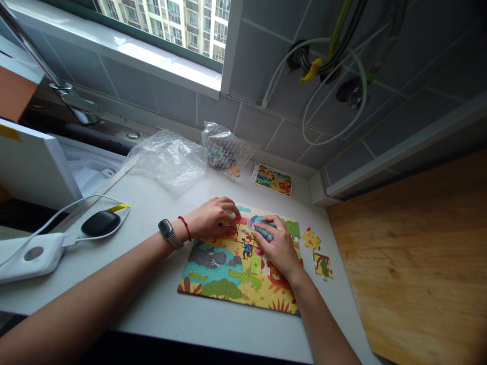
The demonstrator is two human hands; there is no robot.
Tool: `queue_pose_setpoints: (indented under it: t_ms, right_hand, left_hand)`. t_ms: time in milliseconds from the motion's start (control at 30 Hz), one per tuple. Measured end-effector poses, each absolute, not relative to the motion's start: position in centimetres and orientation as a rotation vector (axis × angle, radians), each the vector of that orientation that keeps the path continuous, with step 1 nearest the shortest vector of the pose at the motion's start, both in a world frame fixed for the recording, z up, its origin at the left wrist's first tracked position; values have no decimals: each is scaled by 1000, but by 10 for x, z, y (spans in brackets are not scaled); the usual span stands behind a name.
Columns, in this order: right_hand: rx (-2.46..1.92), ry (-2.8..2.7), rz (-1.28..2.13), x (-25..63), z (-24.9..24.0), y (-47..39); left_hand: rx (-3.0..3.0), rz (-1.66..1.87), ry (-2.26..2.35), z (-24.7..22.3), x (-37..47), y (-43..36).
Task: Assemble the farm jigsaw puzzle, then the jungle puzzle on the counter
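A colourful cartoon-animal jigsaw puzzle (pixel 213 274) lies on the white countertop, with a hippo, crocodiles and a lion among its pictures. My left hand (pixel 215 217) comes in from the left, fingers bent around a puzzle piece (pixel 239 220) near the upper middle; the fingers partly hide it. Across the puzzle's upper right rests my right hand (pixel 277 243), fingertips on blue pieces and fingers apart, covering part of the picture. Two loose puzzle pieces, one yellow (pixel 311 238) and one with green and red (pixel 323 265), lie just right of the puzzle.
Behind the puzzle are a clear bag of pieces (pixel 222 154), an empty-looking plastic bag (pixel 167 159) and a picture card (pixel 272 179). A white power strip (pixel 34 256) and black device (pixel 101 223) with a cable sit left. A wooden board (pixel 414 248) stands right.
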State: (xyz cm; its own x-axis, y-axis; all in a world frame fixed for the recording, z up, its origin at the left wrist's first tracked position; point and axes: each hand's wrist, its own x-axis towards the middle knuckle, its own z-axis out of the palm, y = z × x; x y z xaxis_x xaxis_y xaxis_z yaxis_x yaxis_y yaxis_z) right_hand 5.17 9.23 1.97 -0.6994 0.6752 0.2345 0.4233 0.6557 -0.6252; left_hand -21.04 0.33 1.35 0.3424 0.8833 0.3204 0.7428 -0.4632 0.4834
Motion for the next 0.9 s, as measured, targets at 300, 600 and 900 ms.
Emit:
queue_pose_setpoints:
  t_ms: [300,600,900]
  right_hand:
    - [-837,-2485,659,50,16,89]
    - [-851,-2516,622,49,16,86]
    - [-900,-2542,652,48,16,86]
  left_hand:
    - [2371,806,1449,14,-210,2]
    - [2382,807,1395,16,-210,2]
    - [2387,849,1384,15,-210,2]
